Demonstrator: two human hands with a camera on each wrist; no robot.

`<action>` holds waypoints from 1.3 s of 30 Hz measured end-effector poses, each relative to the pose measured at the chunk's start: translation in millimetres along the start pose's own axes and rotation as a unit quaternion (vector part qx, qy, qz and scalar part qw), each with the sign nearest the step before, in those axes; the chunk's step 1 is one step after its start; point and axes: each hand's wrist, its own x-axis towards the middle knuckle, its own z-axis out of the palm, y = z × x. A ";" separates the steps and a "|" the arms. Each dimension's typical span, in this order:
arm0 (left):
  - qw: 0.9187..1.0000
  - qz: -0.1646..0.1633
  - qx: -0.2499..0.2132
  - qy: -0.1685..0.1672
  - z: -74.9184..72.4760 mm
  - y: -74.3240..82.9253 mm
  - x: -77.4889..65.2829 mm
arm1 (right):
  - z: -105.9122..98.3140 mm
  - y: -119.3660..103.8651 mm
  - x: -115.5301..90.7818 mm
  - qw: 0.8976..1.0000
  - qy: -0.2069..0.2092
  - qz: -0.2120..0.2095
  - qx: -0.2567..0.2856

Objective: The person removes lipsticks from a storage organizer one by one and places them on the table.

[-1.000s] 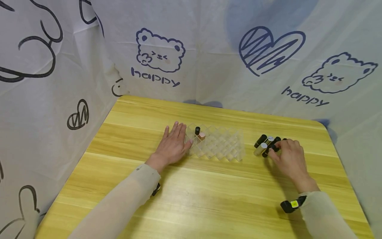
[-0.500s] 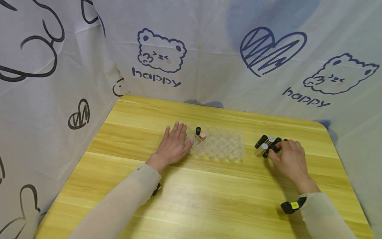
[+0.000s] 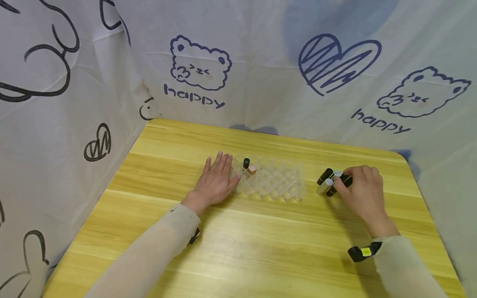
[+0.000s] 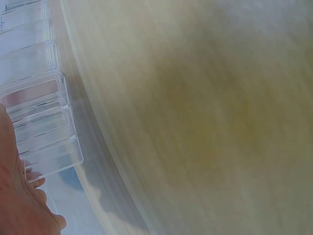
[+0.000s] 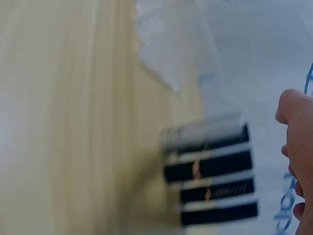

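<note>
A clear acrylic lipstick organizer [image 3: 275,182] with diamond-shaped compartments lies mid-table. At its left end stand a black-capped lipstick [image 3: 246,163] and a pinkish-topped lipstick [image 3: 251,170]. My left hand [image 3: 216,180] rests flat against that end, fingers extended and thumb on its near side. My right hand [image 3: 361,194] hovers over a cluster of lying lipsticks, thumb and bent fingers apart, with no held item visible. The cluster shows a black lipstick [image 3: 325,176], a silver-ended gold tube [image 3: 325,186] and black tubes [image 5: 215,191], partly hidden by the hand in the head view.
The wood-grain table [image 3: 238,248] meets a white cloth backdrop [image 3: 261,82] printed with bears and hearts along its far edge. A dark wrist camera [image 3: 359,253] is strapped to the right wrist. The right wrist view is blurred.
My right hand has shifted slightly up over the lipstick cluster; a black tube between its fingertips earlier no longer shows there. My left hand and the organizer have stayed put.
</note>
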 end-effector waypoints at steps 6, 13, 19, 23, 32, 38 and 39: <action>1.000 0.000 0.009 0.000 -0.2 -2.0 -0.6 | 9.2 -39.7 20.2 0.997 0.048 -0.052 -0.004; 1.000 0.002 0.002 0.001 -0.2 -1.2 0.2 | 27.1 -80.2 31.7 0.993 0.043 -0.106 0.000; 1.000 0.003 0.005 0.001 -0.2 -0.7 0.0 | 44.0 -100.5 32.4 0.991 0.032 -0.128 0.014; 1.000 0.005 0.010 0.003 0.5 -0.8 0.2 | 55.7 -108.7 30.2 0.991 0.020 -0.130 0.026; 1.000 0.003 0.013 0.005 1.5 -0.8 0.5 | 76.5 -113.0 23.5 0.989 0.014 -0.147 0.032; 1.000 0.004 0.016 0.008 2.3 -2.1 -0.1 | 83.3 -115.7 23.1 0.989 -0.004 -0.143 0.020; 1.000 0.004 0.016 0.009 2.6 -2.4 0.1 | 83.8 -116.6 23.2 0.990 -0.008 -0.143 0.016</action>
